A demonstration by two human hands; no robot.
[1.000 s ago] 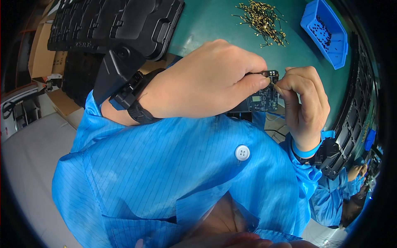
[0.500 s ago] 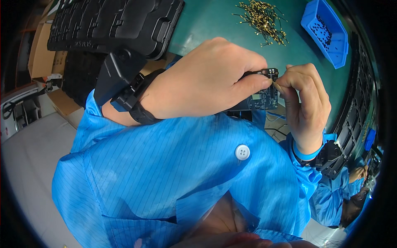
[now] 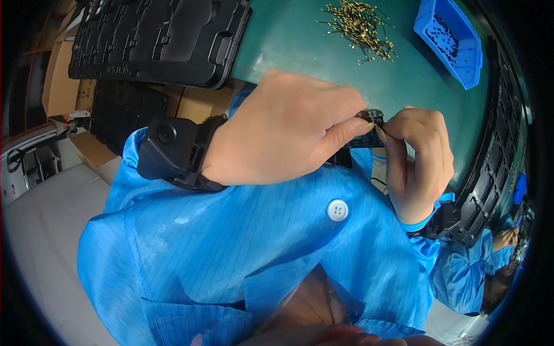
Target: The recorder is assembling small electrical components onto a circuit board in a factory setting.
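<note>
My left hand (image 3: pixel 294 127) is closed on a small dark circuit board (image 3: pixel 365 140), gripping it between thumb and fingers. The board is tilted, so only a narrow part of its face shows beside the thumb. At the board's right edge, my right hand (image 3: pixel 424 158) is closed, its thumb and index fingertips pinched together. Whatever lies in that pinch is too small or hidden to make out. Beyond the hands lies a loose pile of short black cables with gold-coloured ends (image 3: pixel 360 26) on the green tabletop (image 3: pixel 288 43).
A blue bin (image 3: pixel 470 72) with small black pieces stands at the far right. Black moulded trays (image 3: pixel 167 43) are stacked at the far left, and another black tray (image 3: pixel 479 187) runs along the right. Cardboard boxes (image 3: pixel 60 86) stand at left. Another person in blue (image 3: pixel 461 274) sits at lower right.
Both hands have come slightly nearer and to the left with the circuit board. The board has tilted, showing less of its face.
</note>
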